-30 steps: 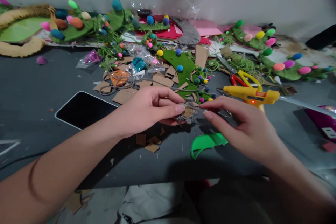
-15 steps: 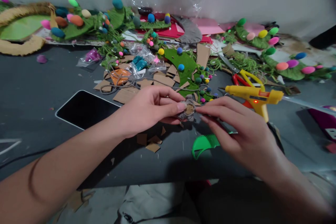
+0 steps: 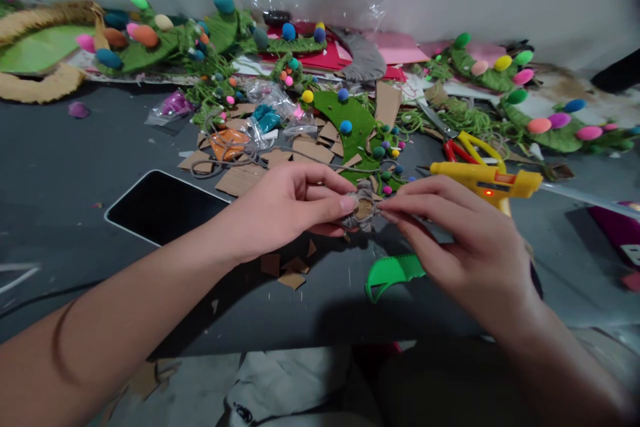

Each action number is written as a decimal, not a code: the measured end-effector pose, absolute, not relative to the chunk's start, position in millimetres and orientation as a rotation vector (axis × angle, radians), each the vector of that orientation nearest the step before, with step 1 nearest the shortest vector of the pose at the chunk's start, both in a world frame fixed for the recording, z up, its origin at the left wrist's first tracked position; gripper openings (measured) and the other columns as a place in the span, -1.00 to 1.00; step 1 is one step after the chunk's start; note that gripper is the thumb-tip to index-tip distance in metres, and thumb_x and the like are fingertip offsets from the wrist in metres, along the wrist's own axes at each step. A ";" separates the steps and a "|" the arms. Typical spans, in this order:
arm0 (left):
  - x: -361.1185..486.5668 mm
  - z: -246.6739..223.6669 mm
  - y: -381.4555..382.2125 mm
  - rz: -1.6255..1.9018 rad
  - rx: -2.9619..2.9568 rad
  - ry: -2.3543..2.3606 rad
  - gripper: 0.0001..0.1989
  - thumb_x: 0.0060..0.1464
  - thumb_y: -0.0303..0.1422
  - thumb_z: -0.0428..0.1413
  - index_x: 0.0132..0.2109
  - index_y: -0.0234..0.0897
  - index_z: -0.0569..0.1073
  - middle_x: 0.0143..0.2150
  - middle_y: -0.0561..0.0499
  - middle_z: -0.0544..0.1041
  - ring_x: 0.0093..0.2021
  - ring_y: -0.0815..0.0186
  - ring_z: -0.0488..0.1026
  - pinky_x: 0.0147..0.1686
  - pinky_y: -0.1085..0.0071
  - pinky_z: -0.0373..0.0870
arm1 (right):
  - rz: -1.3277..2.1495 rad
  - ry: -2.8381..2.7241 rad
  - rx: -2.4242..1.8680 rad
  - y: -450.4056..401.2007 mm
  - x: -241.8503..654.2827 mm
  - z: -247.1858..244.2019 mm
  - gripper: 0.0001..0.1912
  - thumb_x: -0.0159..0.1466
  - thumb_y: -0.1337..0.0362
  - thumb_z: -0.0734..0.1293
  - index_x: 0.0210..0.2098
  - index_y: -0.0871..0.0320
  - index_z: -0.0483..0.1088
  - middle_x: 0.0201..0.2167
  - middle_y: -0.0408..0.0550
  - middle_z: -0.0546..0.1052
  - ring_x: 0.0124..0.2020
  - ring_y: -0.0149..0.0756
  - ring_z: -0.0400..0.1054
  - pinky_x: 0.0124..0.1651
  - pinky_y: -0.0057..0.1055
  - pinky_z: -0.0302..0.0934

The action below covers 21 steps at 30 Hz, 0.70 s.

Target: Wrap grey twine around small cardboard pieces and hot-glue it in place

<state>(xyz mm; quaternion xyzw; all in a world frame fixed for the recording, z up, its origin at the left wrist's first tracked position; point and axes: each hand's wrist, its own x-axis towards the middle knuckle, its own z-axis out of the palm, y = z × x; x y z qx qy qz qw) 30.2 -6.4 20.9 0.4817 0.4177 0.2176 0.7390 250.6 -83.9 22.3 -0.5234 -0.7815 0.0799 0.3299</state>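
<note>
A small piece wrapped in grey cord, with a brown cardboard-like centre [image 3: 365, 209], is held in front of me above the dark table [image 3: 320, 320]. My left hand [image 3: 300, 203] grips its left side between thumb and fingers. At its right edge my right hand [image 3: 460, 233] has thumb and fingertips pinched together; what lies between them is too small to make out. Below the right fingers lies a green comb-like plastic tool [image 3: 393, 272], partly covered by that hand. Beyond the right hand rests a yellow glue gun [image 3: 480, 179], its red light lit.
A phone [image 3: 160, 207] lies left of my left arm. Cardboard scraps [image 3: 241, 180], a loose grey cord [image 3: 203, 177] and a green felt crescent [image 3: 347, 123] spread behind my hands. Scissors [image 3: 465, 147] lie behind the glue gun. Green pieces with coloured felt balls [image 3: 145, 37] line the wall.
My right thumb and fingers have closed into a tighter pinch at the piece's right edge. The piece has shifted very slightly right; my left hand keeps its grip.
</note>
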 end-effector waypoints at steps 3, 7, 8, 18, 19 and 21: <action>29.9 19.9 -7.0 0.479 1.061 0.898 -0.75 0.11 -0.30 0.38 -0.09 -0.28 0.60 -0.34 0.05 0.68 -0.33 0.37 0.65 -0.27 0.51 0.66 | 0.192 -2.014 -1.389 -84.3 249.8 21.5 -0.79 0.36 0.38 0.38 -0.09 -0.01 0.59 -0.18 -0.06 0.58 -0.22 -0.31 0.51 -0.17 -0.34 0.46; 30.2 20.1 -7.3 0.480 1.056 0.873 -0.79 0.15 -0.33 0.35 -0.09 -0.28 0.58 -0.36 0.07 0.67 -0.33 0.36 0.66 -0.29 0.49 0.67 | 0.200 -2.007 -1.393 -85.2 250.4 20.3 -0.74 0.36 0.39 0.37 -0.03 -0.03 0.59 -0.15 -0.07 0.59 -0.21 -0.33 0.51 -0.19 -0.37 0.46; 30.4 20.5 -7.3 0.480 1.054 0.870 -0.80 0.16 -0.33 0.35 -0.09 -0.28 0.58 -0.37 0.08 0.66 -0.34 0.36 0.66 -0.29 0.50 0.67 | 0.210 -2.006 -1.396 -85.2 250.5 20.0 -0.73 0.37 0.40 0.37 -0.02 -0.03 0.59 -0.14 -0.07 0.59 -0.20 -0.33 0.51 -0.18 -0.38 0.46; 30.0 21.6 -7.2 0.488 1.078 0.882 -0.79 0.14 -0.32 0.36 -0.11 -0.28 0.59 -0.37 0.07 0.66 -0.35 0.39 0.64 -0.31 0.54 0.66 | 0.302 -1.960 -1.396 -81.9 246.8 21.1 -0.87 0.37 0.38 0.37 -0.15 0.06 0.56 -0.19 -0.09 0.62 -0.18 -0.30 0.53 -0.11 -0.34 0.43; 30.1 21.3 -7.0 0.491 1.083 0.886 -0.79 0.13 -0.32 0.37 -0.11 -0.28 0.60 -0.37 0.06 0.66 -0.35 0.39 0.64 -0.31 0.54 0.65 | 0.303 -1.963 -1.398 -81.8 246.7 21.4 -0.86 0.37 0.37 0.36 -0.15 0.05 0.56 -0.19 -0.08 0.61 -0.19 -0.29 0.53 -0.12 -0.33 0.44; 30.6 21.1 -6.7 0.492 1.093 0.887 -0.79 0.12 -0.30 0.38 -0.12 -0.27 0.61 -0.37 0.07 0.66 -0.35 0.39 0.63 -0.31 0.54 0.64 | 0.314 -1.961 -1.403 -82.0 246.7 21.4 -0.87 0.38 0.36 0.36 -0.15 0.04 0.56 -0.20 -0.06 0.60 -0.19 -0.27 0.52 -0.12 -0.31 0.45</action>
